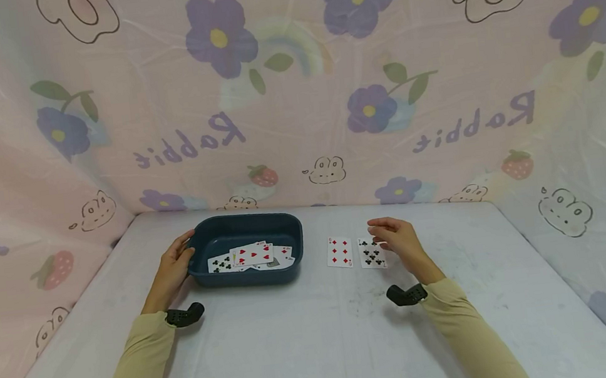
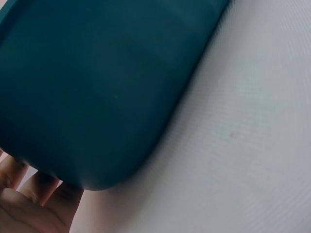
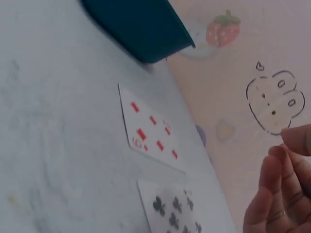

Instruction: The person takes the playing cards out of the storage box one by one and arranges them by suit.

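Observation:
At the left end of a dark blue plastic basin [image 1: 248, 277], my left hand [image 1: 172, 269] grips the rim and side wall. Its fingers [image 2: 36, 191] show against the basin's outer wall [image 2: 92, 97] in the left wrist view. Inside the basin lie several loose playing cards, a hearts card [image 1: 252, 255] on top and a clubs card [image 1: 219, 264] to its left. My right hand [image 1: 400, 243] hovers over a clubs card [image 1: 371, 257] on the table, fingers loosely bent, with nothing visible in them. Left of that card lies a six of diamonds [image 1: 339, 252], face up.
A white cloth covers the table [image 1: 294, 347]. Pink patterned sheeting [image 1: 293, 108] with flowers and rabbits rises behind the table and along both sides. A black camera mount [image 1: 185, 316] sits on the left wrist, another mount [image 1: 407, 294] on the right.

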### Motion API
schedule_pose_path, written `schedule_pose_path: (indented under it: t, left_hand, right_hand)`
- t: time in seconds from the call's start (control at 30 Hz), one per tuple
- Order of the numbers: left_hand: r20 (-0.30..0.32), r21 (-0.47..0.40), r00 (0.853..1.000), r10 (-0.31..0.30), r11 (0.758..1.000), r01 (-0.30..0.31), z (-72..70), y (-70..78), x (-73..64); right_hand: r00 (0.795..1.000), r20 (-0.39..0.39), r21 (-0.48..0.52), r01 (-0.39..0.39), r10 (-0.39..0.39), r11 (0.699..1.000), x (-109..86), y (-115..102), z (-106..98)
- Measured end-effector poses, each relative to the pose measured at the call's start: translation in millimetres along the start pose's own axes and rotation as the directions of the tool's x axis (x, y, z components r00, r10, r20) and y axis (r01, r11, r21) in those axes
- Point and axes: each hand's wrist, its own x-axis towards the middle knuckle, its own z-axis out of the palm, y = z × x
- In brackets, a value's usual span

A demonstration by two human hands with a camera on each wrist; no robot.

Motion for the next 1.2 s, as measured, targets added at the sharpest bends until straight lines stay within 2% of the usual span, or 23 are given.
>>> schedule_pose_path:
  t: [0.2, 0.43, 0.73, 1.07, 1.2]
  left_hand:
    - [-0.01, 0.01, 1.0, 0.004, 1.0, -0.004, 0.8, 1.3, -0.5]
    - [-0.018, 0.019, 1.0, 0.0, 1.0, 0.0, -0.4, 2.9, -0.1]
    - [-0.004, -0.009, 1.0, -0.011, 1.0, 0.011, 0.5, 3.3, -1.4]
    - [-0.012, -0.009, 1.0, -0.007, 1.0, 0.007, 2.1, 5.3, -1.1]
    - [-0.012, -0.016, 1.0, -0.004, 1.0, 0.004, 1.8, 4.8, -1.3]
  right_hand:
    - [0.997, 0.049, 0.022, 0.066, -0.067, 0.998, -4.3, -17.1, 11.9]
    - [0.99, 0.06, 0.041, 0.125, -0.127, 0.991, -6.6, -36.9, 29.1]
    - [0.972, 0.137, 0.005, 0.193, -0.192, 0.981, -5.0, -54.9, 54.0]
    - [0.929, 0.213, -0.102, 0.331, -0.304, 0.938, -2.0, -68.7, 83.1]
    - [0.908, 0.244, -0.184, 0.388, -0.34, 0.903, -0.8, -73.0, 95.2]
